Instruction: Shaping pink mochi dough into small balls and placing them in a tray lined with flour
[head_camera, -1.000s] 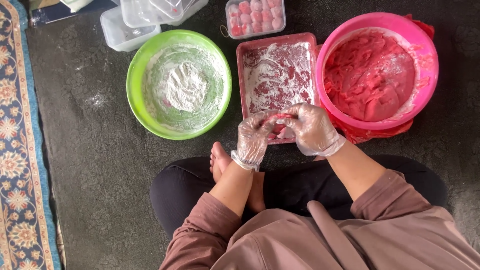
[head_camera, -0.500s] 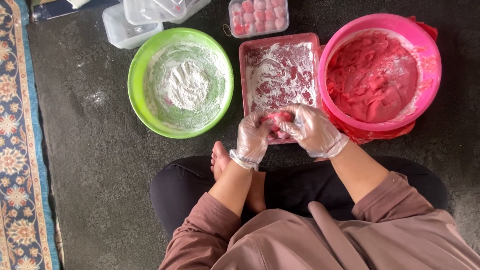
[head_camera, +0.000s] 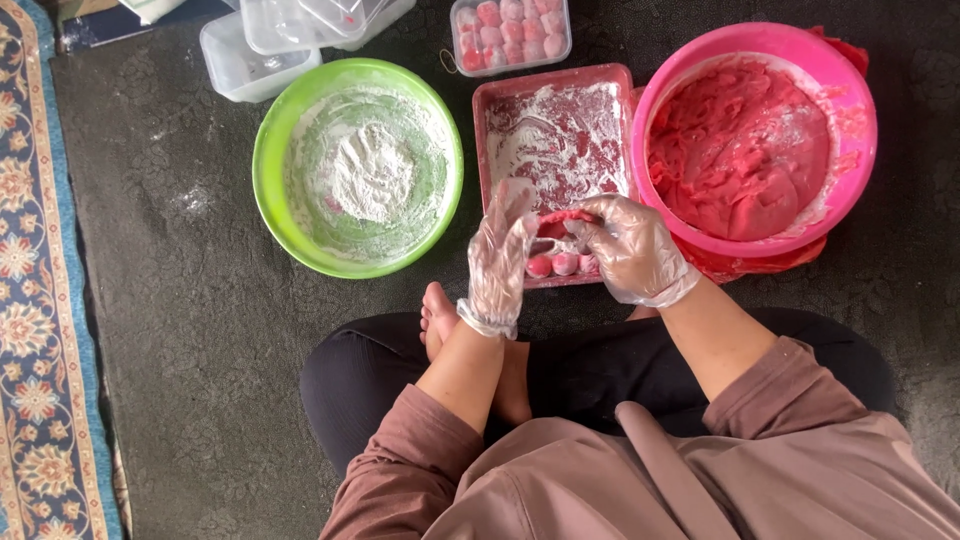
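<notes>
Pink dough piece: flattened, held over the near end of the red tray, between both gloved hands.
Left hand: clear plastic glove, fingers spread and mostly straight, fingertips up by the dough piece; whether they touch it cannot be told.
Right hand: same glove, fingers curled and pinching the dough piece at its right edge.
Tray: floured, three small pink balls at its near edge, partly hidden by the hands.
Green bowl: left of the tray, white flour inside.
Pink bowl: right of the tray, holds a mass of pink dough.
Clear box: beyond the tray, filled with pink balls, cut off at the top edge.
Empty clear boxes: top left, partly cut off.
All stand on a dark carpet.
</notes>
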